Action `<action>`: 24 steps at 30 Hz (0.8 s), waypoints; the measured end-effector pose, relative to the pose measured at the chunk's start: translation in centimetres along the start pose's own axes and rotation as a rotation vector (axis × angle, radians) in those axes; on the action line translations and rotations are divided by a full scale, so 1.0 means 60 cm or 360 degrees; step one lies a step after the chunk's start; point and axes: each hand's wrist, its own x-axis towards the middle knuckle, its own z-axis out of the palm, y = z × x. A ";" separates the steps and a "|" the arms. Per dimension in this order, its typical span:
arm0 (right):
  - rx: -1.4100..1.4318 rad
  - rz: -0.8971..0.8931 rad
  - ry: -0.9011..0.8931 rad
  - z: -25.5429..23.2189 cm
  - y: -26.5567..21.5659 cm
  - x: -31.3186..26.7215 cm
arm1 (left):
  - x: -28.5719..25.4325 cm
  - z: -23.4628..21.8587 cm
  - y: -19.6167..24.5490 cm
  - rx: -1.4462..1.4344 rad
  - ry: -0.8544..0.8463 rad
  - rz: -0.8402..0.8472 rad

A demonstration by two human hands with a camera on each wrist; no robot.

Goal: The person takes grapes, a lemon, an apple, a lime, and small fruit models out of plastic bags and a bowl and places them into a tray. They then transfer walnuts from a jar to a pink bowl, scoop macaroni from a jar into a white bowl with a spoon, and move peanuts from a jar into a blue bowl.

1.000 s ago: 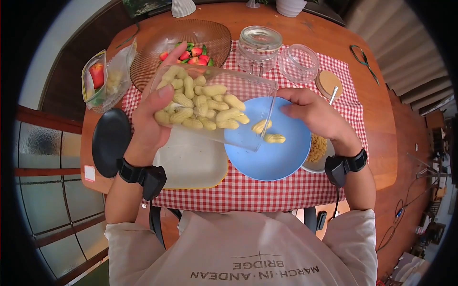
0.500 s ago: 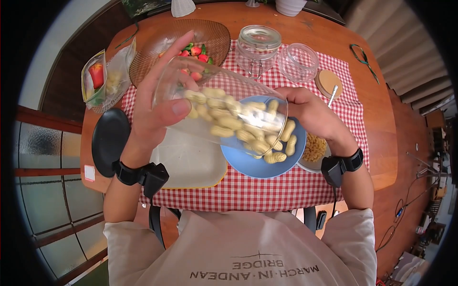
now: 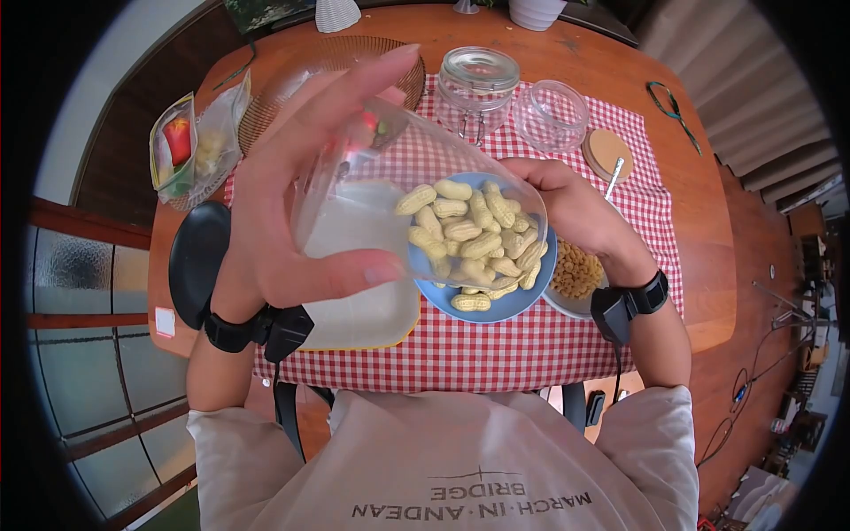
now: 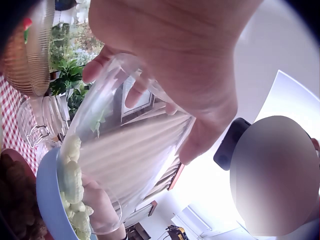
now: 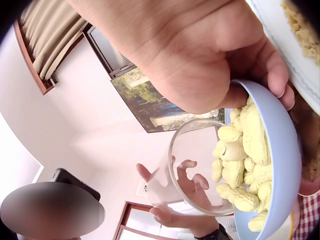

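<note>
Tilted on its side, a clear container (image 3: 354, 195) is gripped around its base by the left hand (image 3: 292, 177); its mouth faces the blue bowl (image 3: 505, 311). Peanuts in shells (image 3: 478, 230) lie in the bowl, seen partly through the clear wall. The right hand (image 3: 571, 208) holds the bowl's rim, thumb inside and fingers outside in the right wrist view. There the container's round mouth (image 5: 175, 165) is beside the peanuts (image 5: 245, 165), and the left hand (image 5: 185, 220) is behind it. In the left wrist view the container (image 4: 125, 145) looks empty apart from peanuts near its mouth.
A white tray (image 3: 363, 323) lies left of the bowl, a dish of pasta (image 3: 575, 305) right of it. Behind stand a clasp jar (image 3: 478, 88), an open glass jar (image 3: 551, 115) and a ribbed glass bowl (image 3: 407, 66). A black plate (image 3: 199, 265) and bags (image 3: 177, 146) are at left.
The left hand has tipped the container further and moved it slightly right and toward the body. The peanuts have slid from its base out into the blue bowl. The right hand has barely moved.
</note>
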 end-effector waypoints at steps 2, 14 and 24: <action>0.0026 0.0017 -0.0004 0.002 -0.009 -0.002 | 0.015 -0.009 -0.003 0.0304 -0.0152 0.0377; -0.0057 -0.0018 0.0028 -0.002 -0.004 0.004 | 0.031 -0.032 0.003 0.0462 -0.0229 0.0709; -0.0066 -0.0010 0.0107 0.002 -0.014 0.003 | 0.016 -0.031 0.002 0.0230 -0.0053 0.0565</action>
